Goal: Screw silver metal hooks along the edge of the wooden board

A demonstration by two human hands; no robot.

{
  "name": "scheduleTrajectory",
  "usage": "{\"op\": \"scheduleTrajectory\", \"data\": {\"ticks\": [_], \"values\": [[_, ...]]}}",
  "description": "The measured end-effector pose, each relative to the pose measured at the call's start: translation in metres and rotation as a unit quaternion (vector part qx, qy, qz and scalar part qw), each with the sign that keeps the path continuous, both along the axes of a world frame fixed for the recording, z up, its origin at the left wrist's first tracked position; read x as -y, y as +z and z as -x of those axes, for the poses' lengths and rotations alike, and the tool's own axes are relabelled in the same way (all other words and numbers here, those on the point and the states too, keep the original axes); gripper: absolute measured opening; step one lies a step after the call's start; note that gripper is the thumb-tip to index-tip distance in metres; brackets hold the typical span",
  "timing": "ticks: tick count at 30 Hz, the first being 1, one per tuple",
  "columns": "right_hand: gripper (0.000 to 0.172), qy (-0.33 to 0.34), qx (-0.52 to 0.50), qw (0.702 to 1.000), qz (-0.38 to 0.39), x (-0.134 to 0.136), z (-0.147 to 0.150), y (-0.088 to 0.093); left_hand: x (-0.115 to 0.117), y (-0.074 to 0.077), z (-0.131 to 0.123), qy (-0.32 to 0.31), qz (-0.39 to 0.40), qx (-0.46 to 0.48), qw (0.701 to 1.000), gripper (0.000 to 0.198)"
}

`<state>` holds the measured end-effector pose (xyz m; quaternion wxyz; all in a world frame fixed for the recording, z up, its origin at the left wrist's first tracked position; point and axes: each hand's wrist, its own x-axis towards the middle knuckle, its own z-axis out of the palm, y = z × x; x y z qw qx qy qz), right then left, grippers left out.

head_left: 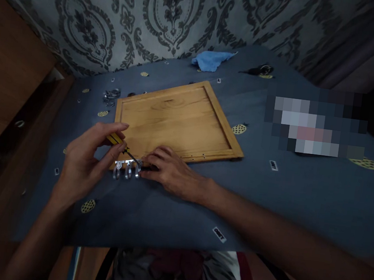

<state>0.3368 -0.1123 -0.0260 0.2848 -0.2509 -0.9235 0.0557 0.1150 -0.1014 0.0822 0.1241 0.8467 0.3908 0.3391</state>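
Observation:
A framed wooden board (176,116) lies flat on the cloth-covered table. Along its near edge, at the left end, sits a row of 3 silver metal hooks (128,170). My left hand (85,159) is closed on a yellow-and-black screwdriver (115,139), its fingers around the handle. The screwdriver's shaft slants down to the right, its tip at the rightmost hook. At that same hook, my right hand (172,172) has its fingertips pressed together on the board's near edge. Whatever those fingertips hold is hidden. Small dark holes dot the near frame further right.
More silver metal hooks (111,96) lie in a pile beyond the board's left corner. Toward the wall are a blue cloth (212,60) and a black object (259,70). A pixelated patch covers something at the right. Wooden furniture (9,59) stands along the left side.

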Motion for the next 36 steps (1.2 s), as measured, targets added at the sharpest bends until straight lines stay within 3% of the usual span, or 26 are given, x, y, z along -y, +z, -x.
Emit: {"op": "scheduleTrajectory", "data": {"ticks": [5,11,21,29,36], "values": [[0.024,0.002,0.005,1.0,0.007,0.0,0.0,0.0,0.0,-0.004,-0.002,0.021,-0.045,-0.021,0.999,0.026],[0.029,0.005,0.009,1.0,0.02,0.001,-0.001,0.002,-0.002,0.0,0.0,-0.022,-0.001,-0.036,0.999,0.039],[0.028,0.001,0.006,1.0,0.008,0.001,0.0,0.0,-0.003,0.005,0.005,-0.009,-0.009,-0.104,0.994,0.045],[0.033,0.007,0.018,0.999,0.032,0.002,-0.001,0.004,0.005,0.011,0.004,0.061,-0.005,0.008,0.998,0.046],[0.034,0.0,0.028,0.999,0.04,0.002,-0.001,0.005,0.007,0.004,0.006,0.028,0.032,-0.041,0.998,0.042]]}}
